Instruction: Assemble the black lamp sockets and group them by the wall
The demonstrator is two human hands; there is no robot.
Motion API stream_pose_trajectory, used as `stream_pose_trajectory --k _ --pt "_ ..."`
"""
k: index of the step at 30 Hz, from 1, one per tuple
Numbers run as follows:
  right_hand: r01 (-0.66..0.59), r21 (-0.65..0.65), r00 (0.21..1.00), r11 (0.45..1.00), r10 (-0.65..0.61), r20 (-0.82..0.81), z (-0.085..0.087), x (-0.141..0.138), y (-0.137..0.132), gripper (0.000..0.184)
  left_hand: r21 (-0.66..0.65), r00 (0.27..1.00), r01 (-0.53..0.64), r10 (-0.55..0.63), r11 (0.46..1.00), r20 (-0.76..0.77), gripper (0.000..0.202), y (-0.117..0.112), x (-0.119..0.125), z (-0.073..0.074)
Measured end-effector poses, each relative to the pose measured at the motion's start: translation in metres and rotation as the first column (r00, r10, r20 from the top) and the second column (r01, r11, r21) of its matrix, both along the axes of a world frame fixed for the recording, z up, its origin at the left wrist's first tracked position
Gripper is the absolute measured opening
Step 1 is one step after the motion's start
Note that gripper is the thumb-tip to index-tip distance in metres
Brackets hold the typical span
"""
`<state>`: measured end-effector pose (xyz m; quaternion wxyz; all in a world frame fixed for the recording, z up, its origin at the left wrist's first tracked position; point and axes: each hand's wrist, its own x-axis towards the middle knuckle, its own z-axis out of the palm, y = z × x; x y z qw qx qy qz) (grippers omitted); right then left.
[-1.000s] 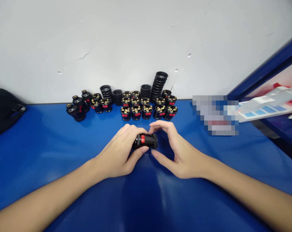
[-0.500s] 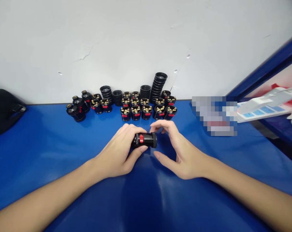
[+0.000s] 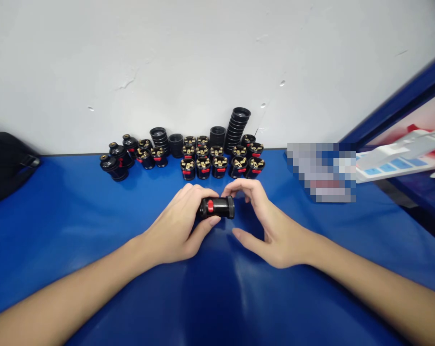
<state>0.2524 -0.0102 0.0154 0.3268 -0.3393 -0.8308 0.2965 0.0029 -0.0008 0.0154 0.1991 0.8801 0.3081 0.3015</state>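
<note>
Head camera looks down on a blue table (image 3: 76, 216) that stands against a white wall (image 3: 203, 57). Near the middle of the table, just in front of the person, the left hand (image 3: 177, 226) is closed around a black lamp socket (image 3: 217, 207), with the fingers over the top and the thumb pressed under it. The lamp socket lies on its side, its wider ringed end pointing to the right, and a small red part shows on its body just beside the left fingertips. The right hand (image 3: 271, 221) is half open and curved like a cup; its bent fingertips touch the top of the ringed end, while the thumb is stretched out lower down and is apart from the lamp socket. Whether the lamp socket rests on the table or is lifted a little, I cannot tell. Behind the hands, along the wall, stand rows of socket parts (image 3: 217, 163) with brass contacts and red marks, a leaning stack of black rings (image 3: 239, 126), and three closed sockets (image 3: 116, 161) at the left end. A black bag (image 3: 4, 163) lies at the far left, and papers (image 3: 401, 158) lie at the far right.
</note>
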Motion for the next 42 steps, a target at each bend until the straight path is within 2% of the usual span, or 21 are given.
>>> stream_pose_trajectory --k 3,7,11,14,15,18,19,22,23,27,31,34,37,42 --pt "0.027 -0.05 1.0 0.998 -0.027 0.014 0.0011 -0.0005 -0.0007 0.038 -0.005 1.0 -0.001 0.001 1.0 -0.004 0.027 -0.0001 -0.0001 -0.0002" --pt "0.054 0.06 0.998 0.997 -0.055 0.01 0.0006 -0.0004 -0.0002 0.056 -0.014 1.0 -0.003 0.003 1.0 -0.016 0.027 -0.0003 0.0001 0.0003" --pt "0.072 0.012 0.997 0.997 -0.073 0.029 0.0005 0.0002 0.0009 0.041 -0.007 1.0 0.001 -0.001 1.0 -0.016 0.027 -0.0004 0.0003 0.001" --pt "0.05 0.052 0.999 0.997 -0.051 0.013 0.0012 0.0002 0.001 0.056 -0.012 1.0 -0.005 0.005 1.0 -0.027 0.027 -0.0004 -0.0001 0.0011" --pt "0.05 0.056 0.998 0.997 -0.051 0.022 0.0013 0.0 0.001 0.055 -0.014 1.0 -0.005 0.005 1.0 -0.027 0.027 -0.0004 -0.0002 0.0011" --pt "0.061 0.048 0.996 0.997 -0.064 0.068 0.0008 -0.0006 0.0006 0.036 -0.015 1.0 -0.008 0.008 1.0 -0.031 0.026 -0.0004 -0.0005 0.0008" --pt "0.06 0.056 0.996 0.997 -0.063 0.068 0.0004 -0.0009 0.0004 0.038 -0.017 0.999 -0.011 0.01 1.0 -0.036 0.025 -0.0004 -0.0005 0.0008" --pt "0.048 0.084 0.999 0.995 -0.05 0.019 -0.0008 -0.0016 0.0002 0.059 -0.018 0.999 -0.019 0.018 1.0 -0.047 0.025 -0.0006 -0.0003 0.0006" --pt "0.057 0.079 0.998 0.995 -0.059 0.015 -0.0011 -0.0017 0.0004 0.058 -0.018 0.999 -0.019 0.018 1.0 -0.047 0.025 -0.0007 -0.0003 0.0006" --pt "0.087 0.076 0.994 0.993 -0.092 0.064 -0.0018 -0.0023 0.0035 0.024 -0.027 0.999 -0.03 0.029 0.999 -0.046 0.025 -0.0013 -0.0006 0.0002" --pt "0.049 0.108 0.998 0.993 -0.043 -0.053 -0.0038 -0.0029 0.006 0.031 -0.046 0.997 -0.064 0.061 0.997 -0.053 0.024 -0.0014 -0.0012 0.0002" --pt "0.011 0.09 0.991 0.996 0.002 -0.137 -0.0056 -0.0037 0.005 0.03 -0.044 0.996 -0.07 0.067 0.997 -0.058 0.023 -0.0008 -0.0011 0.0003" --pt "0.013 0.057 0.985 0.998 -0.003 -0.175 -0.0055 -0.0046 0.0032 0.03 -0.012 0.998 -0.054 0.053 0.998 -0.036 0.024 0.0 -0.0005 -0.0002" --pt "0.044 -0.142 0.979 0.989 -0.071 -0.191 -0.0049 -0.0052 0.0043 0.022 0.034 0.999 -0.029 0.029 0.999 -0.012 0.026 -0.0003 0.0 -0.0005"
